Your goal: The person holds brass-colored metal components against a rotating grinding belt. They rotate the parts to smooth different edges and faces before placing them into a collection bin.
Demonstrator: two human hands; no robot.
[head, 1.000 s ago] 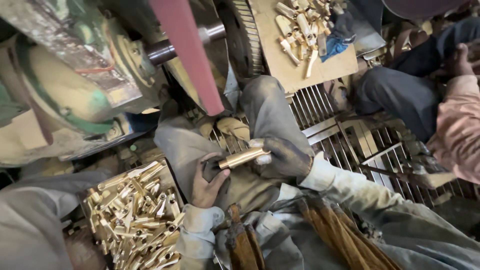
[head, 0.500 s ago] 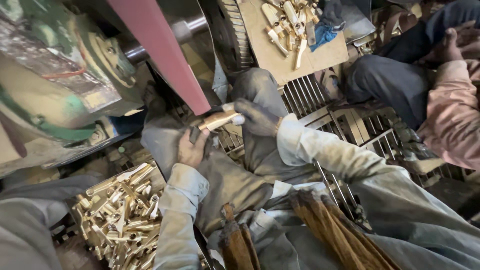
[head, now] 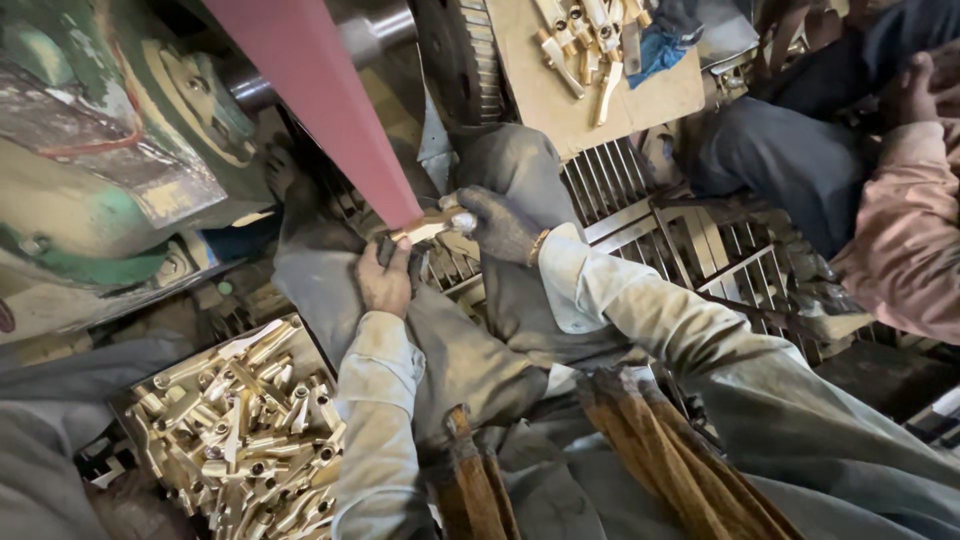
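A short brass piece point(head: 432, 227) is held between both my hands, its top pressed against the lower end of a red sanding belt point(head: 320, 95). My left hand point(head: 385, 277), bare and grimy, grips its left end. My right hand point(head: 497, 222), in a dark glove, grips its right end. Both hands hover over my knees in grey trousers. At the lower left, beside my left forearm, a tray point(head: 240, 430) holds several similar brass pieces.
A green belt machine with a steel shaft point(head: 110, 170) fills the upper left. A board point(head: 600, 70) at the top carries several brass parts and a blue rag. Metal grates point(head: 690, 240) lie on the floor. Another person sits at the right point(head: 900, 200).
Both hands have lifted the brass piece from lap height up and to the left, bringing it against the red belt.
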